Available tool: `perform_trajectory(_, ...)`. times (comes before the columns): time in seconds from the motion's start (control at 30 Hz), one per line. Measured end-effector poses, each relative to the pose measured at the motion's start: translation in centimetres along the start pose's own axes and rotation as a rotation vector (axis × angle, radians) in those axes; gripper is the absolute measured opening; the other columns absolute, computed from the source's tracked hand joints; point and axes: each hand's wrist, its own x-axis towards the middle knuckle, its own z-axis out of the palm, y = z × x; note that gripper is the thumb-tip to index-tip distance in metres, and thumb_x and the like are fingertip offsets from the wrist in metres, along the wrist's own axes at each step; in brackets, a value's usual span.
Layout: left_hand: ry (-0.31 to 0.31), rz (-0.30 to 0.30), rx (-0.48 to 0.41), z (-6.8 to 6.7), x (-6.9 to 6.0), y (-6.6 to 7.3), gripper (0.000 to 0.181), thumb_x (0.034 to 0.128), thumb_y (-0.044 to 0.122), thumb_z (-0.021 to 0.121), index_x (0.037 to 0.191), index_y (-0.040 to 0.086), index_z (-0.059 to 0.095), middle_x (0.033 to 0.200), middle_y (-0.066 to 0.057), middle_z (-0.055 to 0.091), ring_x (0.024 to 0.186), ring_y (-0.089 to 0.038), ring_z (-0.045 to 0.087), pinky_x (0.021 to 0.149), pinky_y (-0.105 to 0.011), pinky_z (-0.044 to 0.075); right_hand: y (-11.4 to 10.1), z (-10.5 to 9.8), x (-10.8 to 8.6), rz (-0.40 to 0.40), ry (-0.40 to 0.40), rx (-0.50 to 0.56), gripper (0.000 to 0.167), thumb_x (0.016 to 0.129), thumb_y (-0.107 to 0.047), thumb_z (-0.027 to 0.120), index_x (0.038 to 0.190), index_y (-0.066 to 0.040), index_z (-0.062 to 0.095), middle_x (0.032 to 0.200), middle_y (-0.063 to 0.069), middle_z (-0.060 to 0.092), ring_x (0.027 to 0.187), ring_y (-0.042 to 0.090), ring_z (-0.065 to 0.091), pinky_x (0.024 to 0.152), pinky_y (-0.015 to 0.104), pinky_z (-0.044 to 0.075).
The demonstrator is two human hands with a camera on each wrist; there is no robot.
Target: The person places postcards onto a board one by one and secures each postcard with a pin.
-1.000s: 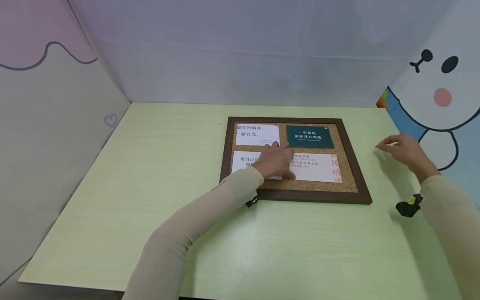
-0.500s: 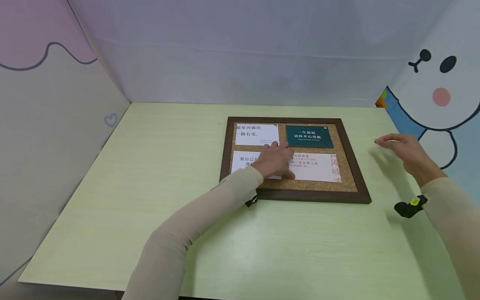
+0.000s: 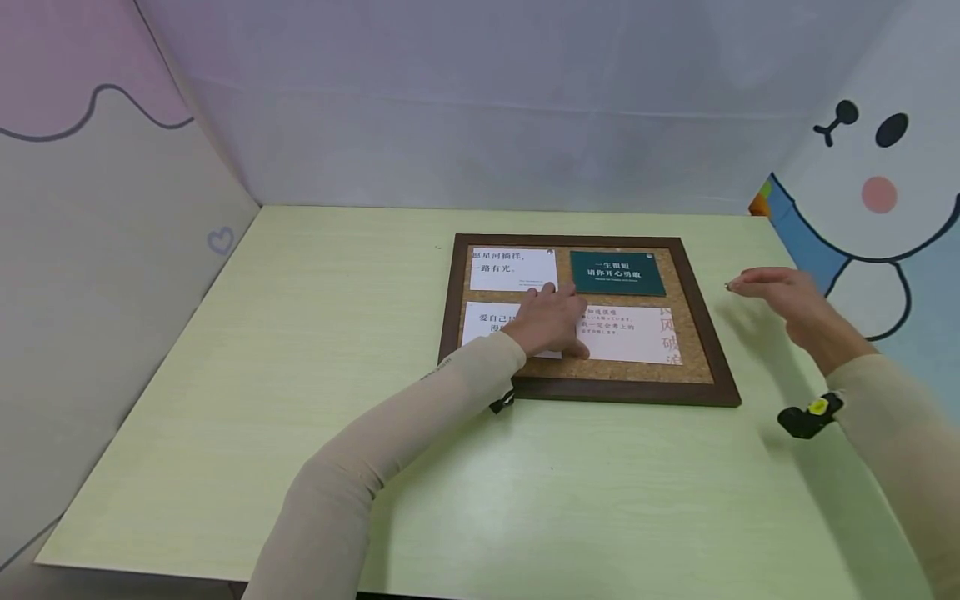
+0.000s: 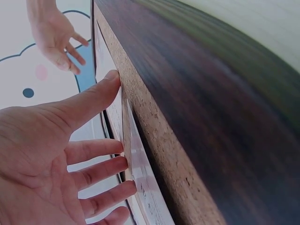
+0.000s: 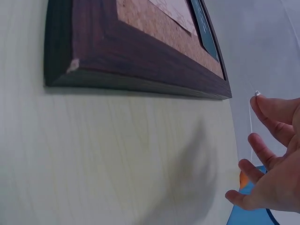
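A corkboard (image 3: 622,391) with a dark brown wooden frame lies flat on the table. On it are a white card (image 3: 510,279) at the upper left, a dark green card (image 3: 618,285) at the upper right, a white card (image 3: 480,327) at the lower left and a wide white card (image 3: 626,343) at the lower right. My left hand (image 3: 546,323) rests with spread fingers over the two lower cards, hiding where they meet. Right of the frame, above the table, my right hand (image 3: 791,302) pinches a tiny silvery pin (image 5: 257,93) between thumb and forefinger.
Small round tacks (image 3: 550,252) show at the upper right corners of the upper cards. The pale green table (image 3: 300,333) extends around the board. A white cloth wall (image 3: 487,150) stands behind, and a cartoon-printed panel (image 3: 885,233) stands at the right.
My right hand has moved a little left, toward the frame, with the pin in its fingertips. The left hand and the cards stay in place.
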Motion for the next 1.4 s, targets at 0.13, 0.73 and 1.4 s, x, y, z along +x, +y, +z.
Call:
perform_trajectory(0.13, -0.002, -0.002, -0.001, 0.1, 0.1, 0.0, 0.066, 0.0766, 0.058, 0.076, 0.128, 0.020, 0.058, 0.118, 0.005, 0.051, 0.101, -0.018, 0.043, 0.097, -0.042, 0.039, -0.6, 1.0, 0.3, -0.024, -0.050, -0.027, 0.019, 0.097, -0.040, 0.057, 0.084, -0.044, 0.071, 0.162, 0.016, 0.015, 0.149, 0.044, -0.002, 0.110, 0.071, -0.003)
perform_trajectory(0.73, 0.001, 0.015, -0.016, 0.2, 0.2, -0.4, 0.061, 0.0773, 0.058, 0.075, 0.122, 0.020, 0.060, 0.113, 0.005, 0.050, 0.098, -0.018, 0.043, 0.090, -0.039, 0.039, -2.5, 6.0, 0.8, -0.055, -0.147, -0.187, 0.041, 0.100, -0.020, 0.051, 0.120, 0.015, 0.057, 0.160, 0.028, -0.002, 0.146, 0.050, -0.005, 0.110, 0.072, 0.005)
perform_trajectory(1.4, -0.009, 0.009, -0.015, 0.4, 0.5, -0.5, 0.063, 0.0765, 0.059, 0.075, 0.124, 0.021, 0.060, 0.119, 0.005, 0.050, 0.101, -0.018, 0.043, 0.091, -0.039, 0.038, -2.7, 7.2, 1.3, -0.047, -0.168, -0.240, 0.040, 0.099, -0.015, 0.052, 0.116, 0.020, 0.052, 0.157, 0.028, -0.004, 0.144, 0.049, -0.002, 0.112, 0.067, 0.009)
